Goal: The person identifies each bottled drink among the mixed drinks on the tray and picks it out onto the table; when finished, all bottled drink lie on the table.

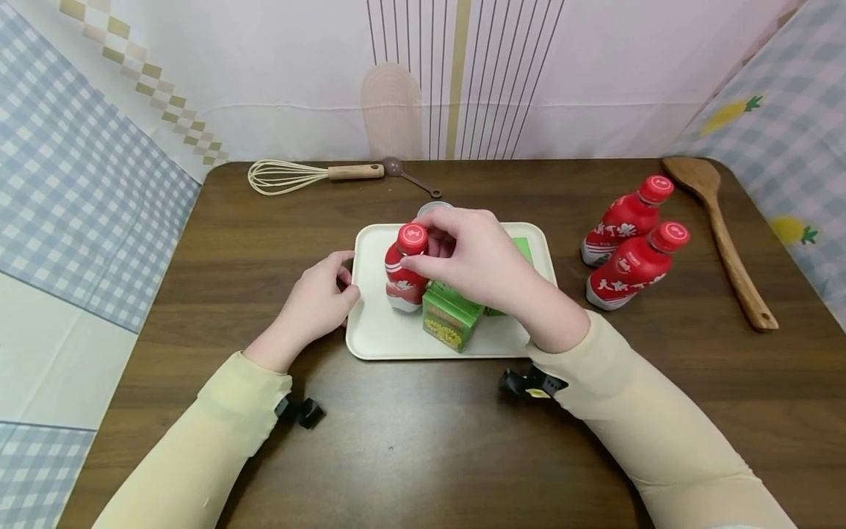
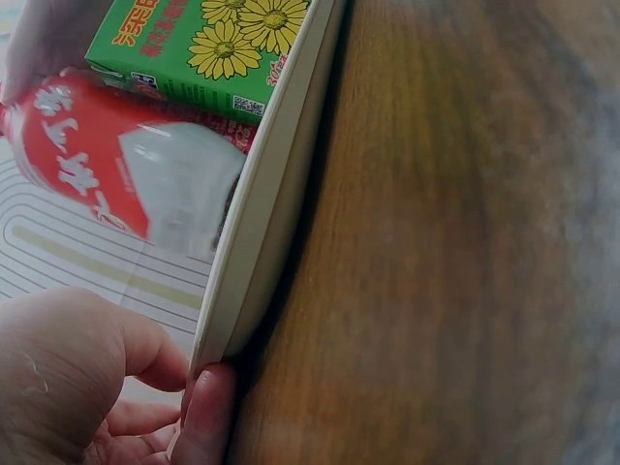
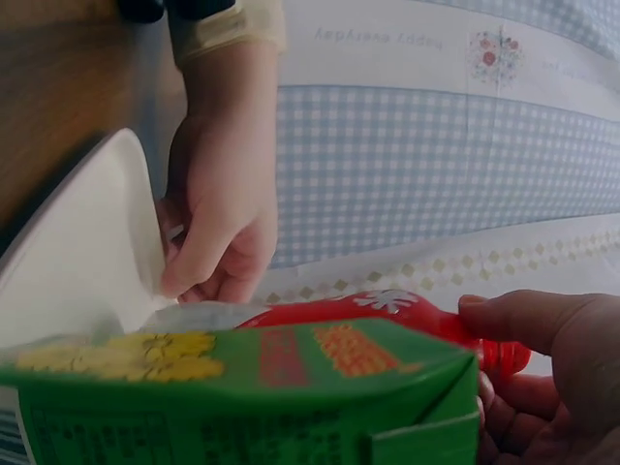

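Note:
A white tray lies on the table, its left rim pinched between thumb and fingers of my left hand. On the tray's left part stands a red bottle with a red cap and a whitish base. My right hand grips this bottle just below the cap, thumb in front; the right wrist view shows the thumb on its shoulder. Next to the bottle stands a green drink carton with yellow flowers. Another green carton is mostly hidden by my right hand, and a can shows only its top rim behind it.
Two more red bottles stand right of the tray, with a wooden spatula beyond them. Along the back edge lie a whisk and a small brown spoon. Patterned cloth hangs behind the table.

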